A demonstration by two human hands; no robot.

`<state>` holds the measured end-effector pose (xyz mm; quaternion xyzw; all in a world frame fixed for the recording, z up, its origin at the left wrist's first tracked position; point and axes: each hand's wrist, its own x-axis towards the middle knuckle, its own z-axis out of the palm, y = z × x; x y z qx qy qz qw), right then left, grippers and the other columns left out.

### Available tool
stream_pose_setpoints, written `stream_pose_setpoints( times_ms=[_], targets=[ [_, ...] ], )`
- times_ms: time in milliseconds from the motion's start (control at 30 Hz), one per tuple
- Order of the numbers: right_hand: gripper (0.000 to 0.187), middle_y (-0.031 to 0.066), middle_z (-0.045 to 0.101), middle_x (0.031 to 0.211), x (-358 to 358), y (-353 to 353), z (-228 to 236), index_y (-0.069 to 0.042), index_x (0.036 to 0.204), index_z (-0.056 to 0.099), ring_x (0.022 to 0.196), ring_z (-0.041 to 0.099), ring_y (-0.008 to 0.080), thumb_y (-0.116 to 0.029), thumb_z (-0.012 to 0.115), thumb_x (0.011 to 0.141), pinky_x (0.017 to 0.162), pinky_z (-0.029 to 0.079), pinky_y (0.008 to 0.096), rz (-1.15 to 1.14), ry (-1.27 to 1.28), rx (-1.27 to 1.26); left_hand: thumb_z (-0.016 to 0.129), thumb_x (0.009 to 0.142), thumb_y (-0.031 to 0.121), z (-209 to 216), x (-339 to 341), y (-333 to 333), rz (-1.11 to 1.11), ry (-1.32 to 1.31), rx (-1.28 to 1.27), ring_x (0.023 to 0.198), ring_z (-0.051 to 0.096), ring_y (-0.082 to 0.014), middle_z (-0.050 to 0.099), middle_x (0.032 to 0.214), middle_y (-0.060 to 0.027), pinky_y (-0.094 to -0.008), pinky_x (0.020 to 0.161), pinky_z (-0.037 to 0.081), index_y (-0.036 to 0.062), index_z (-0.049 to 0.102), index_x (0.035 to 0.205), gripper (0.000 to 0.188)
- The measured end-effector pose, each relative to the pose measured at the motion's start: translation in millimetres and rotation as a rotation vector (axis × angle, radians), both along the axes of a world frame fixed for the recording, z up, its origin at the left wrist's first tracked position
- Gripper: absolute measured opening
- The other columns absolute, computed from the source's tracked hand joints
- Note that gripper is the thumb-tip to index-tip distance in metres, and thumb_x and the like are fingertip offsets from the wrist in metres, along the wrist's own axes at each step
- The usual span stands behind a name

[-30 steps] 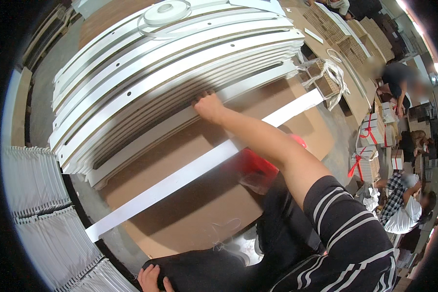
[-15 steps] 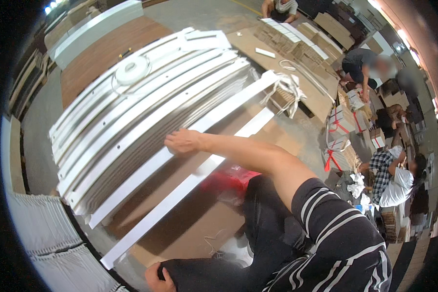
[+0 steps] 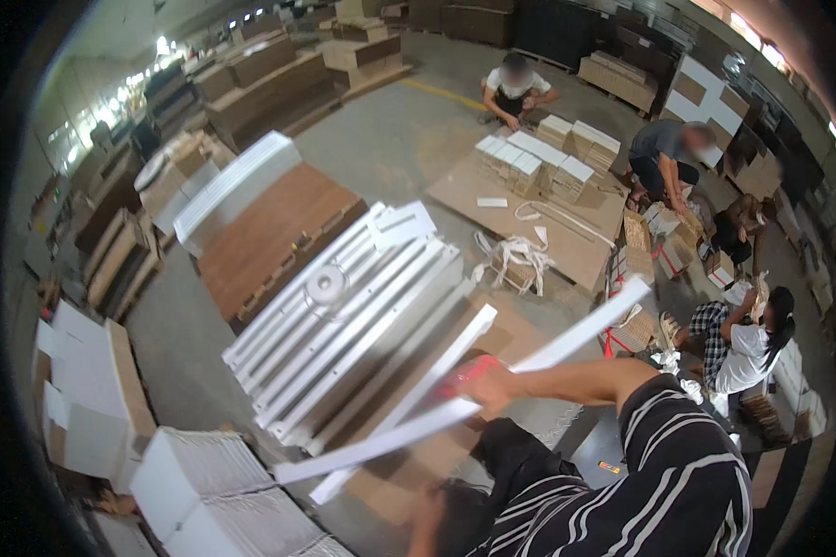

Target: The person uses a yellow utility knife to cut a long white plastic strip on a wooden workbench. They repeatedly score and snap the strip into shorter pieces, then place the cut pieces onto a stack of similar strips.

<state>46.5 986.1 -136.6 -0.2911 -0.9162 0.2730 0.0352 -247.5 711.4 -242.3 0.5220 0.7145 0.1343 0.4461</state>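
The right hand [image 3: 494, 385] holds a long, narrow, flat white board [image 3: 381, 442] near its middle, the board running out on both sides of the hand, from the lower left toward the upper right. The fingers are too blurred to tell exactly how they wrap around it. The left hand [image 3: 427, 512] is low in the view beside the person's dark-clothed leg [image 3: 515, 457]; it is blurred, and whether its fingers are spread or curled cannot be told.

Below the held board, a second long white board [image 3: 450, 357] slants over a flat brown sheet [image 3: 409, 483]. A bright red item [image 3: 469, 369] shows just beside the right hand, its form unclear.

Beyond these stands a broad stack of white slotted boards [image 3: 362, 316] with a flat white roll of strip [image 3: 325, 283] lying on top. Behind it is a low pile with a reddish-brown wooden top [image 3: 283, 241]. At the lower left are white panels [image 3: 223, 492] packed closely in rows.

To the right of the stack, a tangle of white straps [image 3: 515, 263] lies near a large tan sheet [image 3: 464, 197] bearing bundles of small white-topped pieces [image 3: 511, 160]. Three co-workers are well apart from the hands: one in a white top [image 3: 514, 93], one in a dark grey top [image 3: 658, 141] and one in checked cloth and white [image 3: 738, 351].
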Motion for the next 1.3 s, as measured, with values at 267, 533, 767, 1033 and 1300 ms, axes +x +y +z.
stream_pose_setpoints(
  times_ms=[267,533,767,1033,1300],
  targets=[
    [0.046,0.0163,0.067,0.097,98.6,-112.8,87.3,-0.012,0.112,0.057,0.093,0.067,0.0407,-0.037,0.078,0.079,0.076,0.052,0.0522,-0.010,-0.212,-0.323,0.072,0.092,0.026,189.1,73.5,13.0,-0.011,-0.077,0.256,0.114,0.064,-0.0381,0.071,0.118,-0.0191,-0.0477,0.100,0.049,0.0056,0.069,0.124,0.038],
    [0.048,0.0182,0.066,0.100,107.6,-90.0,93.7,-0.011,0.118,0.054,0.095,0.067,0.0414,-0.039,0.076,0.086,0.075,0.052,0.0535,0.288,-0.019,-0.241,0.087,0.071,0.048,242.7,103.4,0.5,-0.314,0.523,0.243,0.135,0.050,-0.0379,0.052,0.146,-0.0152,-0.0574,0.114,0.036,0.0253,0.036,0.158,0.103],
    [0.061,0.0174,0.071,0.104,33.4,-96.2,101.8,-0.014,0.126,0.057,0.096,0.070,0.0403,-0.050,0.078,0.082,0.077,0.056,0.0519,0.611,-0.138,-0.192,0.083,0.073,0.048,248.8,100.1,-75.0,-0.024,0.436,-0.039,0.111,0.066,-0.0324,0.070,0.113,-0.0114,-0.0488,0.095,0.052,0.0187,0.063,0.129,0.066],
    [0.061,0.0174,0.072,0.103,-86.7,-151.2,95.3,-0.016,0.123,0.061,0.097,0.069,0.0424,-0.027,0.088,0.070,0.083,0.055,0.0511,0.948,-0.119,-0.197,0.077,0.076,0.035,274.9,138.5,-208.1,0.635,0.350,0.099,0.101,0.069,-0.0383,0.070,0.105,-0.0165,-0.0520,0.082,0.055,0.0090,0.069,0.107,0.042],
    [0.049,0.0144,0.074,0.105,-229.1,-304.5,103.6,-0.009,0.114,0.067,0.096,0.071,0.0362,-0.026,0.087,0.073,0.085,0.055,0.0443,1.556,0.033,-0.189,0.076,0.078,0.036,304.8,180.0,-333.7,1.131,0.551,-0.053,0.104,0.070,-0.0353,0.068,0.116,-0.0149,-0.0490,0.082,0.057,0.0075,0.069,0.113,0.046]
  ],
)
